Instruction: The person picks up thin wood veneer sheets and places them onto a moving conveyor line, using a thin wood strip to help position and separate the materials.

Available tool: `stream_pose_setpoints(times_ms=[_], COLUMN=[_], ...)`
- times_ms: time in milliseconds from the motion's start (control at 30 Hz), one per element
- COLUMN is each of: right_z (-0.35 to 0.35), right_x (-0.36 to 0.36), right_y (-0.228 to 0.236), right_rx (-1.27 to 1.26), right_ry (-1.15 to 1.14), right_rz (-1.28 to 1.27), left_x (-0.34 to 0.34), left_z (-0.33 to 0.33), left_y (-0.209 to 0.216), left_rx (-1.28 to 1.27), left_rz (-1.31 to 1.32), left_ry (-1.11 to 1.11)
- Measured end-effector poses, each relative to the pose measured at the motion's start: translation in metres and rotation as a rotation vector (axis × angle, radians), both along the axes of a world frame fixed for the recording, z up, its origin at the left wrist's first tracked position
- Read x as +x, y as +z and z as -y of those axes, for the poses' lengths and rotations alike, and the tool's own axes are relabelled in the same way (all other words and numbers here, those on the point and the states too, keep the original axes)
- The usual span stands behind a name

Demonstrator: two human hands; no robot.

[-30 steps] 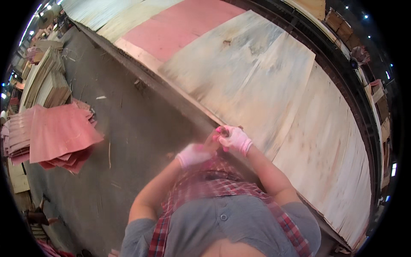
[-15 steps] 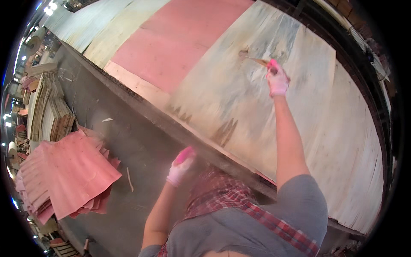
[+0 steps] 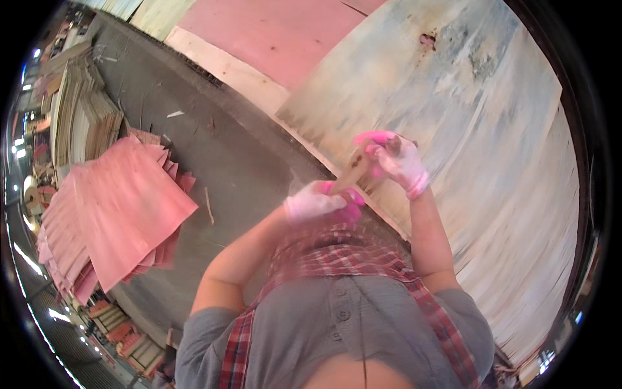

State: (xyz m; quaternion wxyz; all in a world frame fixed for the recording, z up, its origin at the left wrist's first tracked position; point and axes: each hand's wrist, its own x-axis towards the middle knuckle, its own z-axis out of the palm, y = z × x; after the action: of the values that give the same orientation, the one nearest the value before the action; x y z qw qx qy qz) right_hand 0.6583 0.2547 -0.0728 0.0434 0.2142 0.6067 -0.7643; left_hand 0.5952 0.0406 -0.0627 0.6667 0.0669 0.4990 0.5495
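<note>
Grasping a dark-spotted brown strip [image 3: 350, 175], probably veneer, in the left hand [image 3: 321, 202] at its lower end and the right hand [image 3: 396, 162] at its upper, over the near edge of a pale veneer sheet [image 3: 470, 133], with a ragged hole [image 3: 427, 41] farther up apparently opened but not yet filled, showing pink beneath.

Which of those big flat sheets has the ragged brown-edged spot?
The pale wooden sheet with blue-grey streaks, nearest the white-and-pink gloved right hand. Its spot shows pink inside; the flat pink sheet beside it has only tiny specks.
</note>
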Motion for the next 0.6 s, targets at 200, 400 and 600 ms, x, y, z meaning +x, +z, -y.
stream_pose_setpoints(times_ms=[200,400,600], right_z=[-0.006,0.049,0.048], right_x=[0.032,0.015,-0.023], right_y=[0.022,-0.007,-0.005], right_rx=[0.088,0.021,-0.309], right_ry=[-0.103,-0.327,-0.626], right_rz=[0.294,-0.214,-0.131], left_x=[-0.009,-0.046,-0.110], left_z=[-0.031,-0.063,-0.080], left_y=[0.034,0.038,0.057], left_rx=[0.069,0.433,0.264], left_rz=[-0.038,-0.247,-0.091], left_ry=[-0.487,-0.792,-0.781])
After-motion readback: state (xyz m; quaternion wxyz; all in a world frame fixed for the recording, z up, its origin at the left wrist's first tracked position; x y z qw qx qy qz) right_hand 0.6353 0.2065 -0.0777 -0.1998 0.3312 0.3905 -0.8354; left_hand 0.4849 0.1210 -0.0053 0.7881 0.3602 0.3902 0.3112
